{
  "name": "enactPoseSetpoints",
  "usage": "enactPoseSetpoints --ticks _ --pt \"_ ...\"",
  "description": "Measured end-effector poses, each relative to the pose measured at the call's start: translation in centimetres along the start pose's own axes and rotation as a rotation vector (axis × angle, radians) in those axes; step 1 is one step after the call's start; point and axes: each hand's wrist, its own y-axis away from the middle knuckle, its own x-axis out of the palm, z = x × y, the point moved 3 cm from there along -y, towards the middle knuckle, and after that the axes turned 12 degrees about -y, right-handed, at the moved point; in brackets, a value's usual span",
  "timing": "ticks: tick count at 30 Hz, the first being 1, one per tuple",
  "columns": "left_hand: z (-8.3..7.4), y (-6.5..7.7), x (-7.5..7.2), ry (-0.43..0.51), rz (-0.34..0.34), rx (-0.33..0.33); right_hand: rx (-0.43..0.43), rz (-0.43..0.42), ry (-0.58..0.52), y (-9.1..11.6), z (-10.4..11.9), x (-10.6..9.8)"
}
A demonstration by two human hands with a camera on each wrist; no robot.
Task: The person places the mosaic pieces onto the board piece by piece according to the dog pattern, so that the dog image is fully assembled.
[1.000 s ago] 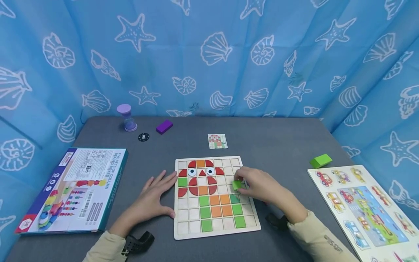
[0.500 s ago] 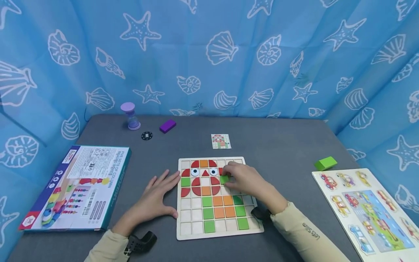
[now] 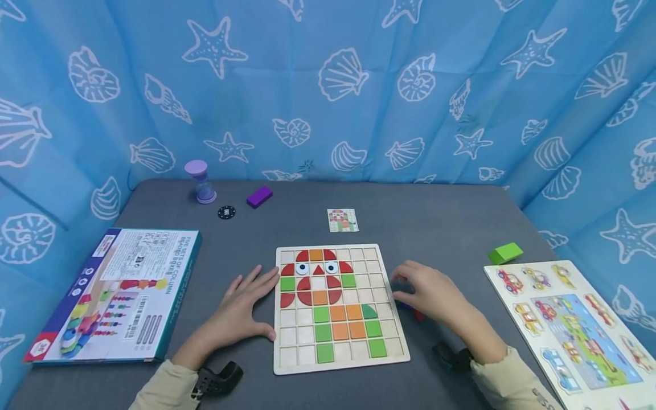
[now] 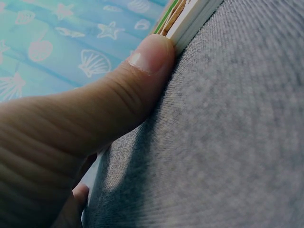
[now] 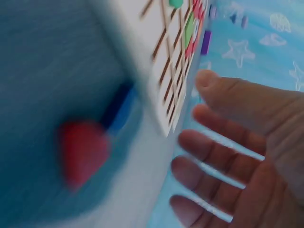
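A square wooden grid board (image 3: 288, 356) lies mid-table, holding red, orange, green and eye-patterned tiles. At its left edge rests my left hand (image 3: 241, 310), fingers spread; in the left wrist view the thumb (image 4: 152, 57) touches the board's side. A light green tile (image 3: 348, 281) sits in a cell below the red curved tile at the right. Just off the board's right edge my right hand (image 3: 430, 293) hovers with loosely bent fingers, nothing between them. Beneath it on the table are a red piece (image 5: 83, 149) and a blue piece (image 5: 118, 107), largely hidden from the head view.
A small pattern card (image 3: 343, 220) lies beyond the board. At the left stand a boxed toy set (image 3: 123, 296) and an hourglass (image 3: 203, 182), near a black disc (image 3: 226, 212) and purple block (image 3: 259, 196). A green block (image 3: 505, 253) and picture puzzle (image 3: 579, 324) are at the right.
My right hand carried the green tile left across the board, left it in a cell and withdrew to the right of the board. The left hand stayed at the left edge.
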Motion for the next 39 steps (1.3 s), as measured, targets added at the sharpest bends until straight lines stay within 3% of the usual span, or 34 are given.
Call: enactPoseSetpoints --ticks 6,12,19,24,30,39 --pt "-0.1 0.0 -0.1 -0.011 0.003 -0.004 0.172 0.064 0.072 3.2 -2.0 -0.1" --pt "-0.1 0.0 0.0 -0.01 0.006 -0.009 0.205 0.073 0.062 4.4 -2.8 0.6" --pt "-0.1 0.1 -0.1 -0.008 0.012 -0.016 0.162 0.019 0.061 4.6 -3.0 0.7" --pt "-0.2 -0.1 -0.2 -0.008 0.018 -0.017 0.129 -0.016 0.064 4.2 -1.9 0.2" --pt "-0.1 -0.1 -0.3 -0.018 0.014 -0.016 0.016 -0.029 0.051 1.9 1.3 0.2" --pt "-0.3 -0.1 -0.2 -0.019 0.003 0.0 -0.141 0.044 0.077 -2.0 5.1 2.8"
